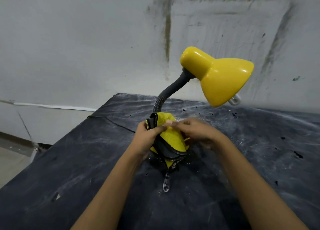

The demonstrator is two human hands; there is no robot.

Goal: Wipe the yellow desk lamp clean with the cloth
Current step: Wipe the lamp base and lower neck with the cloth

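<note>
Head view: my left hand (pixel 149 136) grips the folded yellow-and-black microfibre cloth (pixel 171 139), low in front of the glossy yellow gooseneck desk lamp (pixel 221 75). My right hand (pixel 197 131) is blurred at the cloth, so I cannot tell its grip. Fold a clean face outward before wiping.

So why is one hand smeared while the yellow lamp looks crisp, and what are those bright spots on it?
Head view: the right hand is motion-blurred, while the left hand gripping the cloth is sharper. Head view: the white spots on the lamp shade are glare on its glossy surface. Head view: the wide lens bows the table edges; light is dim and flat.
</note>
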